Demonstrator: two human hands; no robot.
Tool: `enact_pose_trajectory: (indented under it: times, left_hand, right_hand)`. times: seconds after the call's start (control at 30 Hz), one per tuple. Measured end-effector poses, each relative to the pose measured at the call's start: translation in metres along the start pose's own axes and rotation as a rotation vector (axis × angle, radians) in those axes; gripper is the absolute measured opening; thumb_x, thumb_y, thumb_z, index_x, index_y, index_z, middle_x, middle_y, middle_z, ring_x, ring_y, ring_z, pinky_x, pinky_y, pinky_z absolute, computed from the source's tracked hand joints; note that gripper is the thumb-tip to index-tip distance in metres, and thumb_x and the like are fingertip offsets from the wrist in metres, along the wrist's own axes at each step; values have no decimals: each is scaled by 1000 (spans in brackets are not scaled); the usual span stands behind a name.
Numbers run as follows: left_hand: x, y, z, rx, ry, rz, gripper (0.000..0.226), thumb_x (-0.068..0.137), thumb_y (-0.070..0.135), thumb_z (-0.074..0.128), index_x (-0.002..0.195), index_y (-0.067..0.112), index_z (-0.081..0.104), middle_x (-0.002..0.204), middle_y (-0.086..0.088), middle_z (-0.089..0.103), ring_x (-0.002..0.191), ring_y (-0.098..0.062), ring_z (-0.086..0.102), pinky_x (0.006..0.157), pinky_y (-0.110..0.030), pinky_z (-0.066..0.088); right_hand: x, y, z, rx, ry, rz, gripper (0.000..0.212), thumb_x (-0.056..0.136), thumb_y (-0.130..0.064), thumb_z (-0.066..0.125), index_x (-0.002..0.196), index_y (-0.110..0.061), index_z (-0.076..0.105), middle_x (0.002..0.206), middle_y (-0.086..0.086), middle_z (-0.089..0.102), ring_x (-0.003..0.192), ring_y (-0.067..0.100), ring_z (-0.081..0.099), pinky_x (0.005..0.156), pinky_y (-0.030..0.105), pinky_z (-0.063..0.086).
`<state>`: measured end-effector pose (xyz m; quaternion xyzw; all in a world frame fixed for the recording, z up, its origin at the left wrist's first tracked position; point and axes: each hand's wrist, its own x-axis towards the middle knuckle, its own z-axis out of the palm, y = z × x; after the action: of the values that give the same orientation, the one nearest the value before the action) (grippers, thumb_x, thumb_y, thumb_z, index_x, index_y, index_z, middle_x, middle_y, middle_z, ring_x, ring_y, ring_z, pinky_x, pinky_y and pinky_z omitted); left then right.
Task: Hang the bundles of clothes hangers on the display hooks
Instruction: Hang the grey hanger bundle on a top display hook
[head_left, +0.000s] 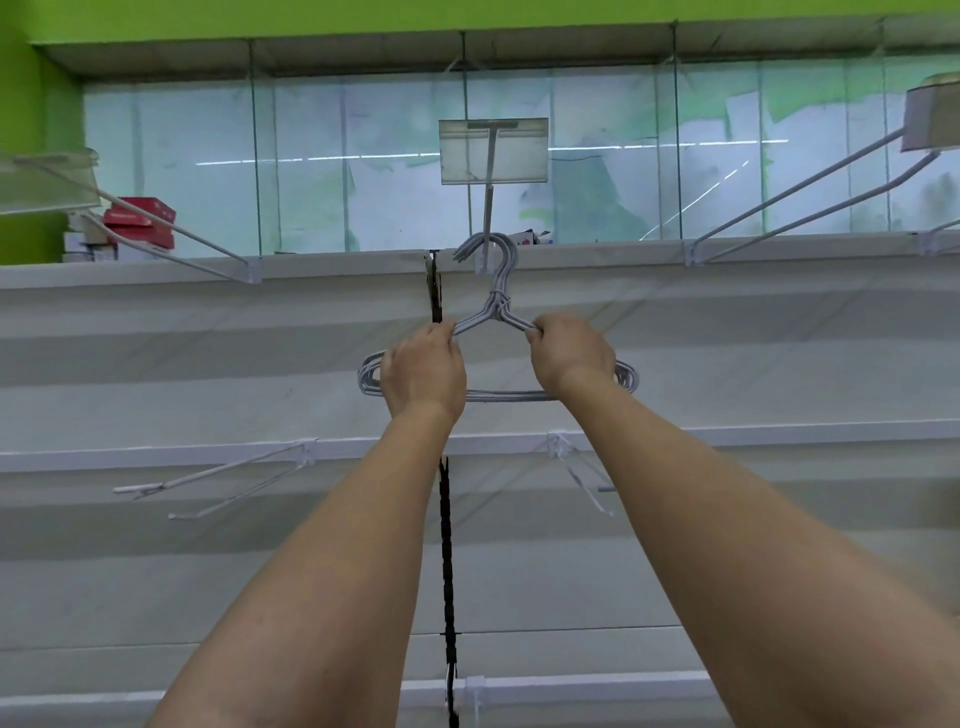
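A bundle of grey wire hangers (497, 312) is held up in front of a white display wall. My left hand (423, 371) grips its left shoulder and my right hand (569, 353) grips its right shoulder. The bundle's hook tops (493, 249) curve around the centre display hook (487, 228), a white prong pointing toward me with a clear price-tag holder (493, 150) at its tip. Whether the hooks rest on the prong I cannot tell.
More white display hooks jut from the wall: upper left (171, 234), upper right (800, 192), lower left (208, 475) and lower right (582, 473). A black slotted upright (445, 545) runs down the wall. Red boxes (140, 221) sit behind glass panels at upper left.
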<state>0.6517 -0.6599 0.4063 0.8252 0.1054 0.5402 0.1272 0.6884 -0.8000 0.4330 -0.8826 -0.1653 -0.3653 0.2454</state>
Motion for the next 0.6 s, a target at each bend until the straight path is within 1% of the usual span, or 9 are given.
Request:
enact_pose_trajectory:
  times: [0.07, 0.13, 0.2, 0.4, 0.57, 0.6]
  left_hand:
    - [1, -2, 4, 8, -63, 11, 37, 101, 27, 34, 135, 22, 49, 129, -4, 56, 117, -27, 50, 96, -38, 37]
    - [1, -4, 11, 2, -128, 22, 42, 101, 30, 33, 141, 21, 41, 140, -3, 49, 125, -26, 45, 102, -39, 34]
    - [3, -6, 18, 5, -151, 27, 44, 101, 31, 32, 144, 21, 37, 144, -1, 44, 129, -24, 41, 105, -40, 31]
    - [8, -8, 35, 30, -157, 28, 46, 101, 34, 31, 146, 23, 33, 145, 0, 41, 131, -23, 38, 107, -41, 27]
    - [14, -14, 43, 50, -149, 31, 47, 101, 36, 31, 146, 24, 31, 146, -1, 40, 132, -24, 37, 108, -42, 26]
    - [15, -15, 44, 51, -151, 33, 47, 101, 36, 31, 146, 23, 31, 146, -1, 41, 132, -24, 37, 108, -42, 26]
  right_hand:
    - [5, 2, 6, -9, 17, -6, 33, 103, -27, 34, 113, -12, 61, 114, 11, 62, 105, 31, 56, 71, 30, 35]
    - [8, 3, 9, -20, 28, -1, 33, 103, -27, 35, 113, -12, 62, 113, 11, 62, 105, 31, 56, 71, 30, 35]
    - [13, 5, 11, -26, 33, 13, 33, 103, -28, 36, 114, -13, 63, 114, 11, 63, 106, 31, 57, 71, 29, 36]
    - [29, 10, 14, -21, 5, 56, 30, 100, -31, 44, 111, -13, 66, 112, 11, 64, 106, 31, 58, 70, 28, 35]
    - [34, 10, 23, -3, -10, 49, 30, 101, -30, 44, 106, -10, 66, 100, 12, 62, 100, 31, 59, 67, 29, 33]
    - [35, 9, 25, 6, -9, 45, 30, 101, -30, 44, 106, -9, 66, 101, 12, 63, 99, 31, 59, 67, 29, 34]
